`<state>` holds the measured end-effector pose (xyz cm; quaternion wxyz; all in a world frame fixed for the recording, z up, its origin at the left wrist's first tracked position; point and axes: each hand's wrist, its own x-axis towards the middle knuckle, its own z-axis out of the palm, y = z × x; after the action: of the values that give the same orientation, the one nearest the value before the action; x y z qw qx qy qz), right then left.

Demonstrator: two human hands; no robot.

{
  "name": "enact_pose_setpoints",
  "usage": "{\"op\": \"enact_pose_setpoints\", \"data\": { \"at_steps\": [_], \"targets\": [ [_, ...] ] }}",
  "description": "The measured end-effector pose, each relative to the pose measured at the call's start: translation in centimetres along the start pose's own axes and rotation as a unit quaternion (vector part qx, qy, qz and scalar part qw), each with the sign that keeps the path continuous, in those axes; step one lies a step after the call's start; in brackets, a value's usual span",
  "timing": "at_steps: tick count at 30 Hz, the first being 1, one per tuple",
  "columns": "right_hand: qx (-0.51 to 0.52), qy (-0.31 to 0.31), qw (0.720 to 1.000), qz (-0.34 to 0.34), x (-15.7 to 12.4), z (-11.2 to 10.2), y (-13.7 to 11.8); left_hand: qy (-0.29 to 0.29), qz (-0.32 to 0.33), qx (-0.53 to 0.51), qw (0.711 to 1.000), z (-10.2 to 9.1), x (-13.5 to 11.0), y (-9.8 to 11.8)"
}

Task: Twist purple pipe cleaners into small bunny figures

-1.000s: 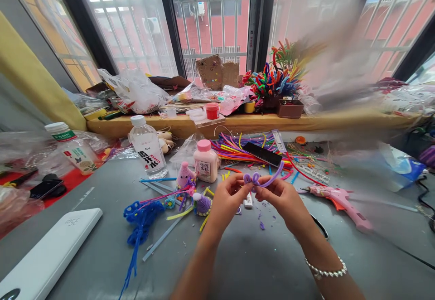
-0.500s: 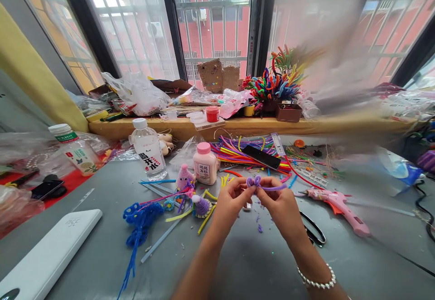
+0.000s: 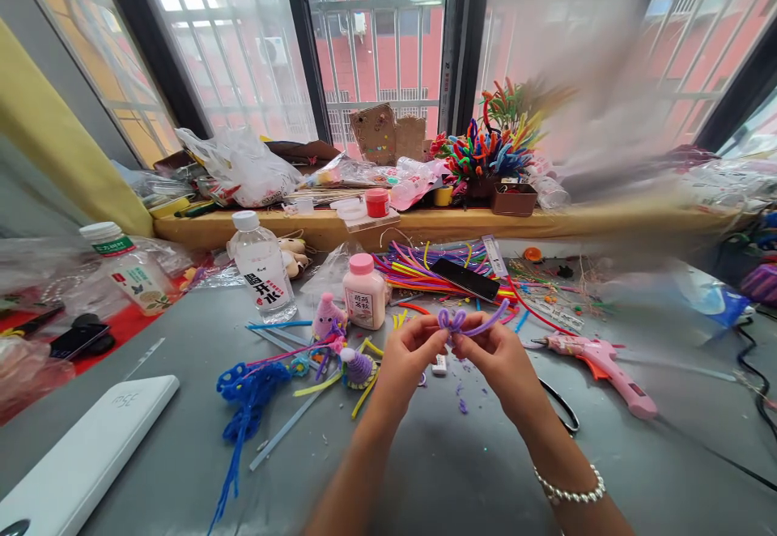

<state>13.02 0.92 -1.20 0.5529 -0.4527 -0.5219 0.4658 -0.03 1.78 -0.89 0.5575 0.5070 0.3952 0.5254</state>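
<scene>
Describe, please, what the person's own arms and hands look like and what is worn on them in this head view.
Both forearms are bare, with no sleeves in view and no gloves on the left hand or the right hand. The right wrist carries a bracelet of small, round, silvery-white beads in a single strand. The left wrist shows nothing worn. No rings or markings can be made out on the fingers.

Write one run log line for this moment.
left hand: holds looped purple pipe cleaner | right hand: holds same | nearby: pink glue gun on grey table
</scene>
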Motion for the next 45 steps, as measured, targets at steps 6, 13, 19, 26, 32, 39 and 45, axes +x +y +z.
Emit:
{"op": "enact_pose_setpoints", "data": {
  "at_steps": [6,13,19,26,32,39,45],
  "targets": [
    [0.015,0.008,1.000,0.014,0.0,0.0,-0.3,-0.015,-0.019,-0.004,1.000,0.2,0.2,-0.4],
    [0.004,0.038,0.999,0.001,0.1,0.5,0.2,-0.008,-0.016,-0.019,1.000,0.4,0.1,-0.3],
    [-0.014,0.026,0.999,-0.014,0.0,0.5,0.5,0.005,-0.015,-0.036,0.999,0.6,-0.2,0.4],
    [0.024,-0.028,0.999,0.019,0.1,0.1,-0.1,-0.005,-0.033,-0.030,0.999,-0.3,0.2,0.1],
    [0.000,-0.039,0.999,0.025,0.4,-0.5,-0.1,-0.018,-0.084,-0.040,0.995,-0.7,0.3,0.3],
    [-0.026,-0.066,0.997,0.029,0.3,-0.4,0.1,0.023,0.001,0.011,1.000,-0.7,0.3,0.9],
    [-0.010,-0.061,0.998,0.013,0.4,-0.3,0.1,0.051,-0.032,-0.054,0.997,-0.5,0.3,0.2]
  ]
}}
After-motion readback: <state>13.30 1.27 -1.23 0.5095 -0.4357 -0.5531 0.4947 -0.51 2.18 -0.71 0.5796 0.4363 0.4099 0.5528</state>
